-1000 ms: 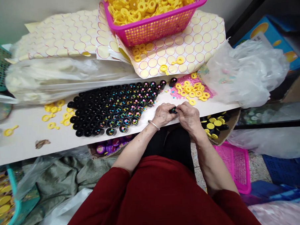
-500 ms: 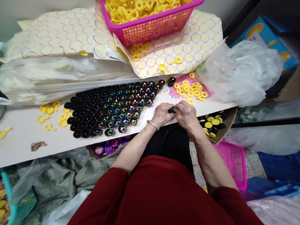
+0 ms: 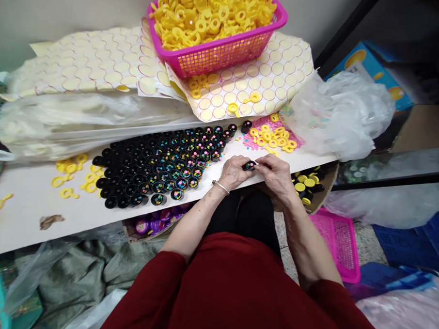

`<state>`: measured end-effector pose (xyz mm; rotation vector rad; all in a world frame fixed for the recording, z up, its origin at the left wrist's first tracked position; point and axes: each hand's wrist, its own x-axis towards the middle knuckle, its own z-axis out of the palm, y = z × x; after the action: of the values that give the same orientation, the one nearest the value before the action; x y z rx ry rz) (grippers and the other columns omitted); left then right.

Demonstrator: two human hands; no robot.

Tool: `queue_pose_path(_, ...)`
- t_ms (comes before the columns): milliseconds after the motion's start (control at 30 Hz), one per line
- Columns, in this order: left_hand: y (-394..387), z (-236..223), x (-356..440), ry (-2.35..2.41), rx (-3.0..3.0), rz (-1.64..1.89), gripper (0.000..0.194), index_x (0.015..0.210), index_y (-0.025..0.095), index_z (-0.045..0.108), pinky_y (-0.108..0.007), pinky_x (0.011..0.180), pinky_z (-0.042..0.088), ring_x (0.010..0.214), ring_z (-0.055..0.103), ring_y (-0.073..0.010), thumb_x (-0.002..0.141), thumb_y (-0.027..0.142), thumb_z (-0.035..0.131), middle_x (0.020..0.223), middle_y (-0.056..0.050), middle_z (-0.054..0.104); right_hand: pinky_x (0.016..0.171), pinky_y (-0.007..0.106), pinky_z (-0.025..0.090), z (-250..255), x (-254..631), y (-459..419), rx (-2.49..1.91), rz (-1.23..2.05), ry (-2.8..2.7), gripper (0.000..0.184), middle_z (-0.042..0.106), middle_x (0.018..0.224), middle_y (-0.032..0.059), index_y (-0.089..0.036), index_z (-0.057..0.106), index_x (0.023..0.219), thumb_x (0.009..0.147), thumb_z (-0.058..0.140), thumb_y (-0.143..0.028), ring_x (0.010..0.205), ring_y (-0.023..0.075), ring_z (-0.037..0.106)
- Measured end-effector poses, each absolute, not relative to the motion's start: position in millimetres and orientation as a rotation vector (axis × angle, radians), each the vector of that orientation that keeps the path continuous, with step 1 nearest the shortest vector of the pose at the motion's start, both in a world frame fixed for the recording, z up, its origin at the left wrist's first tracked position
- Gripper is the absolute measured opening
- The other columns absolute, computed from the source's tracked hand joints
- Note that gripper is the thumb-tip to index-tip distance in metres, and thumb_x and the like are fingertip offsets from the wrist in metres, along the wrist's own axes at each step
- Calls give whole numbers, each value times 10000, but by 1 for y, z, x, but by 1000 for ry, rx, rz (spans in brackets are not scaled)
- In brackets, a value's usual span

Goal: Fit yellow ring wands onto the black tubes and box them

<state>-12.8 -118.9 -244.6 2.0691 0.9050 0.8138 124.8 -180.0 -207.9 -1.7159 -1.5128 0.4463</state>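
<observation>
My left hand [image 3: 233, 173], with a bracelet at its wrist, is closed around a small black cup [image 3: 249, 166] with coloured beads showing in its mouth. Right beside the cup, the fingers of my right hand [image 3: 277, 174] are pinched together; a tiny pale bit shows at their tips, too small to name. To the left, many black cups [image 3: 139, 163] stand in packed rows on the white table [image 3: 76, 209], and those on the right side hold coloured beads. Yellow plastic rings with handles [image 3: 276, 135] lie on a patch of pink beads [image 3: 249, 143] beyond my hands.
A pink basket [image 3: 218, 58] full of yellow rings stands at the back on sheets of round stickers [image 3: 288, 69]. Crumpled clear plastic bags [image 3: 348, 115] sit at the right. Below the table edge is a box of black pieces with yellow caps [image 3: 309, 182].
My hands have drawn slightly apart, and the cup's beaded mouth now shows. My right fingers have moved off the cup to its right side. The whole view has shifted slightly.
</observation>
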Motion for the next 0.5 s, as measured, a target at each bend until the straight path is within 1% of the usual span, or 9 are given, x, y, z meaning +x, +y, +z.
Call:
queue_pose_path(67,-118,-245,-12,933,2048,807,151,741,188,663,-268,695,407,729,534,-149,624,262,724,710,6,609,701,347,443,-214,136,-179,-1875,302,-1358,166,570,802,47,-188,627,826,773,530,-311,743,193,541)
queue_pose_path(133,-118,-246,-12,940,2016,801,194,769,189,671,-270,704,411,744,537,-152,595,240,740,734,6,619,747,401,438,-220,146,-176,-2105,133,-1231,263,568,939,109,-160,616,903,771,531,-371,845,245,540)
queue_pose_path(200,-117,-246,-13,932,1983,796,231,793,188,676,-274,710,415,754,540,-154,581,238,752,752,5,626,767,437,428,-225,154,-172,-2283,66,-1215,352,539,1050,157,-145,603,941,757,546,-439,937,296,517)
queue_pose_path(233,-117,-246,-13,930,1971,794,244,799,186,677,-276,711,417,755,540,-155,576,242,757,756,3,628,767,440,427,-228,156,-170,-2326,67,-1240,364,530,1069,164,-147,600,934,752,550,-459,960,308,507)
queue_pose_path(300,-117,-245,-14,927,1955,790,260,801,185,678,-282,716,422,752,539,-157,562,245,763,755,2,626,750,420,428,-232,159,-167,-2324,84,-1296,328,534,1031,148,-162,595,879,749,550,-461,943,297,509)
queue_pose_path(367,-117,-244,-15,932,1932,801,273,802,188,679,-290,723,429,751,537,-159,543,223,756,754,0,625,719,391,431,-232,159,-165,-2255,102,-1288,279,539,949,111,-179,581,827,739,560,-443,857,258,521)
queue_pose_path(433,-117,-245,-16,906,1868,845,299,836,186,681,-291,730,437,757,536,-157,539,163,710,790,-10,636,679,363,433,-229,156,-166,-2137,144,-1213,256,529,862,68,-186,563,800,726,578,-430,745,209,513)
queue_pose_path(500,-117,-246,-17,854,1734,906,355,888,173,677,-281,711,442,752,538,-144,543,104,630,862,-30,648,644,333,435,-222,150,-170,-1967,210,-1180,255,513,806,30,-188,553,805,725,592,-427,663,167,490)
